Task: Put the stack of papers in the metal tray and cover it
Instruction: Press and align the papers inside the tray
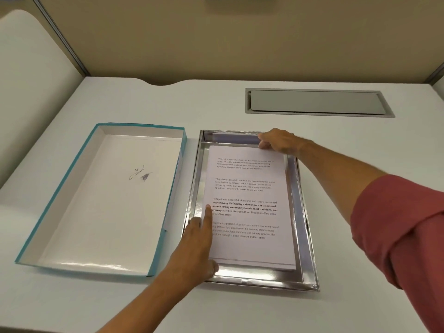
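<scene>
A stack of white printed papers [249, 203] lies flat inside the shiny metal tray [305, 224] in the middle of the desk. My left hand [197, 246] rests on the stack's left edge, fingers stretched out flat over paper and tray rim. At the stack's far right corner, the fingertips of my right hand [278, 140] pinch or press the paper. A teal-edged box lid [103, 200] lies upside down to the left of the tray, its white inside facing up.
The white desk [240, 102] extends all around. A grey cable hatch [314, 102] is set into the desk behind the tray at the right. Beige partition walls [216, 39] close the back and left side.
</scene>
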Demonstrator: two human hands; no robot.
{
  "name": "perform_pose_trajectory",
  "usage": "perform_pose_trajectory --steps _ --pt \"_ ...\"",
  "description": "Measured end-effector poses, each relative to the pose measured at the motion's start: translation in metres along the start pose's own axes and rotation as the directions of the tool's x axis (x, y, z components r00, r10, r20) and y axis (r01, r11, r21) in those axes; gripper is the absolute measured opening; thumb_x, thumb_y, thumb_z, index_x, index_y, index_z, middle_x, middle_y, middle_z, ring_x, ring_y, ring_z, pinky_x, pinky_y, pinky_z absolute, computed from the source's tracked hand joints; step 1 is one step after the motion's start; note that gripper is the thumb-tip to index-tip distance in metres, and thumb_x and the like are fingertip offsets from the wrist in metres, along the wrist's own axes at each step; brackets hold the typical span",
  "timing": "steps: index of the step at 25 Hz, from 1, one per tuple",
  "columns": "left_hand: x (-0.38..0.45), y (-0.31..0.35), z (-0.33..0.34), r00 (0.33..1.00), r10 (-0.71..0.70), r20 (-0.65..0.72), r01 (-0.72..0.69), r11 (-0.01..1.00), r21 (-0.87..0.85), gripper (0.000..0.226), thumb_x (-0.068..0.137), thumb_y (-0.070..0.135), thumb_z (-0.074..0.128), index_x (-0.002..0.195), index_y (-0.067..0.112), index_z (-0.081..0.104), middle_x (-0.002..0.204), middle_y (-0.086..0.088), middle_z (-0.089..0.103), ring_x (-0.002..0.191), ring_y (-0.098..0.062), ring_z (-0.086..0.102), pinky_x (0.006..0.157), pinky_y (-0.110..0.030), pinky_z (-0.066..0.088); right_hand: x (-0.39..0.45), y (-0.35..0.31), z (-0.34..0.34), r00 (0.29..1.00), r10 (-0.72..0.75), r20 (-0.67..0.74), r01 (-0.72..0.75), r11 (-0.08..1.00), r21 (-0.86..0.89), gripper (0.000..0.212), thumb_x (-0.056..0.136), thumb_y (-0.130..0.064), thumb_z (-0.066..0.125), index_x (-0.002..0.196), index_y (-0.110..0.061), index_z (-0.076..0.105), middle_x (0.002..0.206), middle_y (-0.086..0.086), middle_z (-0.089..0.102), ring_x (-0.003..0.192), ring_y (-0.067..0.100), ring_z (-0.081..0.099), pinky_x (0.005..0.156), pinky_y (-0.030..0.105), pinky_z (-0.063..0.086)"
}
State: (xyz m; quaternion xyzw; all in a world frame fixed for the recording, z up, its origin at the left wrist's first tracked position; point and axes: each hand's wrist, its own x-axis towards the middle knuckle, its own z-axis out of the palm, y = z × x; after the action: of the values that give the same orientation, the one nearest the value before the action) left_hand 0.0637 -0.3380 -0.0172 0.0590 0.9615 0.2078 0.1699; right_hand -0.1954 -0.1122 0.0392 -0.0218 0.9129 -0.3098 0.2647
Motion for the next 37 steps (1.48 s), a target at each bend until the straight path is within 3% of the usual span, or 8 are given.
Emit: perform_pose_trajectory --steps 16,22,24,27,30,33,35,37 --pt "0.003 -0.004 0.006 0.999 -0.027 -0.028 0.027 1.0 0.002 0.132 0.068 0.036 0.08 0.141 0.033 -0.03 0.14 0.001 0.022 0.122 -0.018 0.036 0.101 -0.035 0.046 0.006 0.011 0.011 0.997 0.043 -0.07 -0.046 0.998 -0.032 0.069 0.094 -0.063 0.024 0.107 -0.013 0.07 0.115 0.006 0.061 0.1 0.027 0.056 0.088 0.035 0.037" --pt "0.002 0.002 -0.001 0.996 -0.075 0.055 0.076 0.997 -0.014 0.135 0.065 0.043 0.081 0.145 0.028 -0.027 0.144 0.0 0.022 0.126 -0.018 0.035 0.103 -0.035 0.044 0.002 0.013 0.014 0.988 0.048 -0.147 -0.052 0.998 -0.022 0.075 0.097 -0.06 0.017 0.125 -0.005 0.059 0.135 0.017 0.055 0.115 0.033 0.053 0.095 0.036 0.036" --pt "0.006 0.007 -0.014 0.987 -0.135 0.092 0.144 0.984 -0.103 0.13 0.061 0.056 0.08 0.149 0.027 -0.011 0.143 0.0 0.028 0.128 -0.02 0.039 0.101 -0.035 0.046 -0.011 0.011 0.014 0.951 0.069 -0.302 -0.058 0.997 0.044 0.07 0.099 -0.054 0.019 0.125 0.0 0.056 0.133 0.022 0.055 0.11 0.032 0.053 0.088 0.033 0.035" --pt "0.023 0.017 -0.041 0.982 -0.19 0.009 0.181 0.915 -0.361 0.086 0.066 0.068 0.069 0.134 0.026 0.038 0.128 0.003 0.056 0.109 -0.018 0.057 0.083 -0.03 0.052 -0.038 0.014 0.019 0.894 0.201 -0.401 -0.102 0.962 0.253 0.067 0.097 -0.056 0.026 0.127 -0.004 0.055 0.129 0.02 0.059 0.109 0.033 0.055 0.089 0.035 0.04" --pt "0.049 0.026 -0.064 0.948 -0.314 0.038 0.282 0.783 -0.555 0.065 0.08 0.073 0.045 0.118 0.021 0.051 0.121 0.003 0.061 0.097 -0.02 0.059 0.073 -0.031 0.049 -0.075 0.021 0.027 0.922 0.293 -0.254 -0.143 0.866 0.48 0.062 0.092 -0.064 0.028 0.101 -0.012 0.059 0.101 0.011 0.063 0.086 0.025 0.056 0.074 0.034 0.045" --pt "0.072 0.026 -0.075 0.918 -0.36 0.168 0.368 0.614 -0.698 0.076 0.087 0.07 0.031 0.138 0.015 0.046 0.138 -0.007 0.055 0.119 -0.035 0.055 0.098 -0.051 0.045 -0.111 0.023 0.038 0.938 0.311 -0.154 -0.162 0.784 0.599 0.054 0.095 -0.062 0.026 0.064 -0.022 0.045 0.053 -0.01 0.053 0.043 0.007 0.048 0.043 0.019 0.036" --pt "0.079 0.026 -0.079 0.905 -0.379 0.196 0.382 0.515 -0.768 0.076 0.089 0.069 0.029 0.143 0.016 0.041 0.144 -0.011 0.049 0.126 -0.035 0.048 0.099 -0.047 0.041 -0.129 0.022 0.045 0.953 0.289 -0.092 -0.167 0.753 0.636 0.051 0.097 -0.06 0.024 0.067 -0.024 0.045 0.03 -0.015 0.043 0.024 -0.001 0.04 0.028 0.012 0.03" --pt "0.082 0.027 -0.08 0.9 -0.376 0.222 0.384 0.439 -0.813 0.075 0.091 0.067 0.027 0.145 0.016 0.035 0.148 -0.014 0.043 0.13 -0.037 0.045 0.096 -0.047 0.04 -0.135 0.024 0.051 0.952 0.301 -0.061 -0.191 0.737 0.648 0.053 0.096 -0.062 0.021 0.092 -0.021 0.054 0.027 -0.015 0.04 0.022 -0.001 0.04 0.027 0.011 0.03"
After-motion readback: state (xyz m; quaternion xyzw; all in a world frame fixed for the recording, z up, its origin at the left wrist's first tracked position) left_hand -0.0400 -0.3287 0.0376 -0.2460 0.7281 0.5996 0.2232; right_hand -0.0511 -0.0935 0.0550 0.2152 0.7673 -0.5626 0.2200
